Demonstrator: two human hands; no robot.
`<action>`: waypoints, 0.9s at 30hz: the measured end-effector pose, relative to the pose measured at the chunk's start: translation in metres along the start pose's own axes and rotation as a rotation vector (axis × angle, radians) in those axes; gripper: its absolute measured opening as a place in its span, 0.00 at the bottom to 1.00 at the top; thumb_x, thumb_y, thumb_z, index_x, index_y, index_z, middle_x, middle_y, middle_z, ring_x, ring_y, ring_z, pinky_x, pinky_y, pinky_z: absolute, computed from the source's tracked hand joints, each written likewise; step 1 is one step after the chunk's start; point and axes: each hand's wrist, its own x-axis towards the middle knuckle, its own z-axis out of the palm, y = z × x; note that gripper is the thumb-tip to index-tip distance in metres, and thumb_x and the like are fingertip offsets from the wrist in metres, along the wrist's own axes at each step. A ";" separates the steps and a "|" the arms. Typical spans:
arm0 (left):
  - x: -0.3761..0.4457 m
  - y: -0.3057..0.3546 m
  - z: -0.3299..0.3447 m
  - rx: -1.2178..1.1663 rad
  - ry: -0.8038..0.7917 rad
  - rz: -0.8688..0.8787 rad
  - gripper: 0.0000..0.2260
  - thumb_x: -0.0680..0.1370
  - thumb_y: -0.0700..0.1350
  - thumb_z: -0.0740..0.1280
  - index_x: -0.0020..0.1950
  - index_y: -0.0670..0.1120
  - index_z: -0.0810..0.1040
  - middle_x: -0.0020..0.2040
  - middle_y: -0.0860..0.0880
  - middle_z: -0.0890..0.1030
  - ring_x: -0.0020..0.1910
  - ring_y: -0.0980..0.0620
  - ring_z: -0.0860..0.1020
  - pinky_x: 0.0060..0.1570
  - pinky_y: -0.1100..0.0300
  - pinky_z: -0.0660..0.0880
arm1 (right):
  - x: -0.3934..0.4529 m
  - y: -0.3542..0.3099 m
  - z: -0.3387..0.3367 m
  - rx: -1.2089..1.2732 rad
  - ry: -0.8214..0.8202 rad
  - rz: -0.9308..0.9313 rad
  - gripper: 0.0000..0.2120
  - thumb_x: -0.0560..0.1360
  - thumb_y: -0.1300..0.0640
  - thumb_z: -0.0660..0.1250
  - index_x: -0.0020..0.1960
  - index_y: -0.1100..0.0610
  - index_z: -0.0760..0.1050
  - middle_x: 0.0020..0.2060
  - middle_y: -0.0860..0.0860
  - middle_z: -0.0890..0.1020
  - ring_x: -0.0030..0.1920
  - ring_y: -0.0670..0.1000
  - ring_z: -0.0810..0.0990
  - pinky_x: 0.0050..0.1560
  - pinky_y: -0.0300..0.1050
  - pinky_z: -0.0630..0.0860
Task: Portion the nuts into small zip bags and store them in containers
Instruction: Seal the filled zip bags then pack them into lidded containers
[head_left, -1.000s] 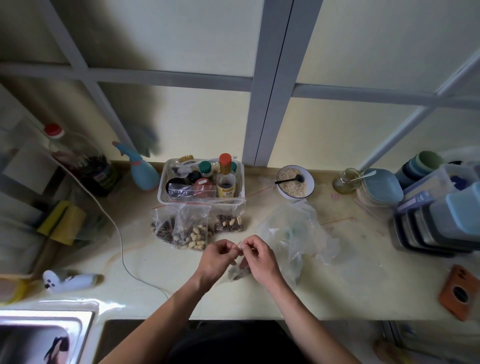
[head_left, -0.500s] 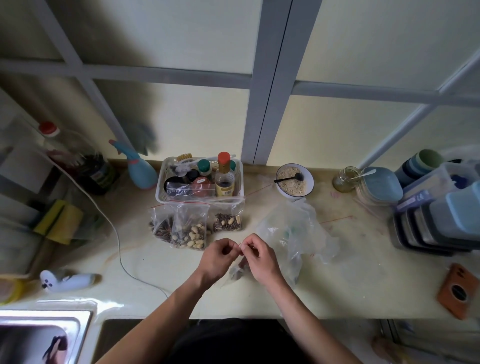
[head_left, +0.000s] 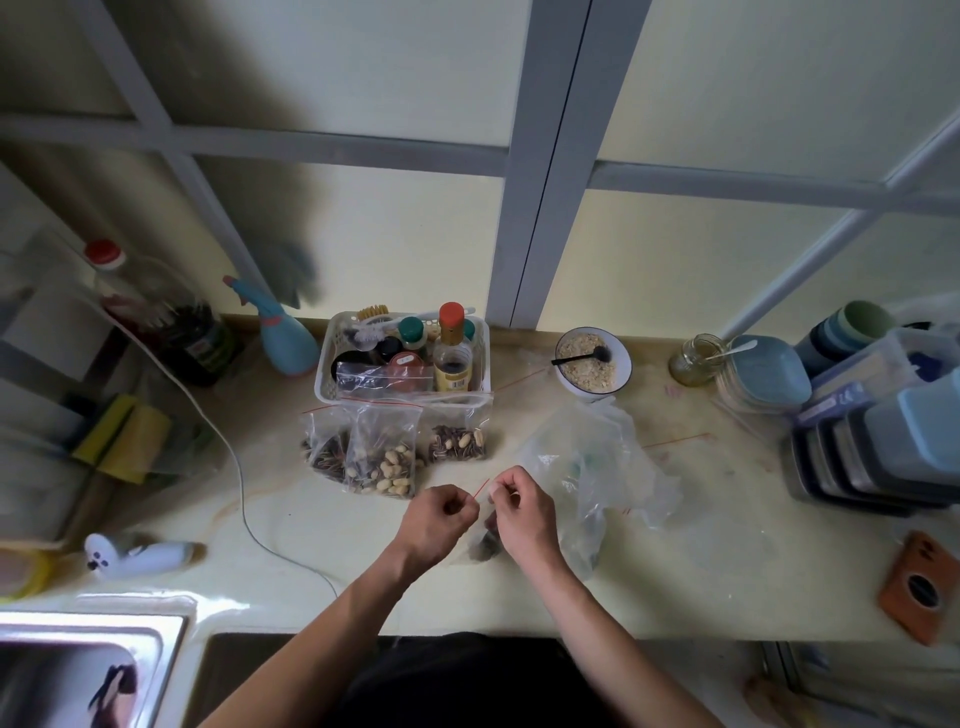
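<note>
While held over the counter (head_left: 311, 525), the small zip bag (head_left: 480, 535) w/ dark nuts hangs btwn both hands: left hand (head_left: 436, 522) & right hand (head_left: 522, 512) each pinch its red-striped top edge. Three filled bags (head_left: 384, 457) stand just behind, against white basket (head_left: 324, 364).

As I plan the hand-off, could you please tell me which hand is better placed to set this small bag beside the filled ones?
Probably the left hand: it pinches the small bag and is nearer the filled bags.
</note>
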 end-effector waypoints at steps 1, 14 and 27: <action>-0.001 -0.001 -0.001 0.004 -0.002 -0.005 0.05 0.76 0.46 0.68 0.42 0.48 0.81 0.39 0.45 0.84 0.39 0.45 0.81 0.38 0.59 0.73 | 0.000 0.000 0.001 -0.003 0.000 0.001 0.07 0.79 0.61 0.63 0.43 0.54 0.73 0.34 0.51 0.81 0.29 0.50 0.82 0.35 0.47 0.78; -0.020 -0.015 -0.014 0.040 0.010 -0.021 0.05 0.77 0.47 0.68 0.42 0.49 0.81 0.37 0.48 0.84 0.40 0.48 0.83 0.37 0.62 0.75 | -0.005 0.001 0.014 -0.011 0.074 0.043 0.06 0.79 0.60 0.62 0.44 0.53 0.73 0.35 0.49 0.81 0.31 0.51 0.83 0.42 0.49 0.79; -0.035 -0.035 -0.034 0.068 -0.028 -0.008 0.08 0.77 0.50 0.67 0.40 0.50 0.80 0.37 0.50 0.83 0.39 0.49 0.82 0.45 0.52 0.80 | -0.018 0.002 0.020 -0.009 0.158 0.102 0.06 0.80 0.60 0.62 0.44 0.55 0.73 0.30 0.51 0.83 0.32 0.49 0.81 0.38 0.45 0.76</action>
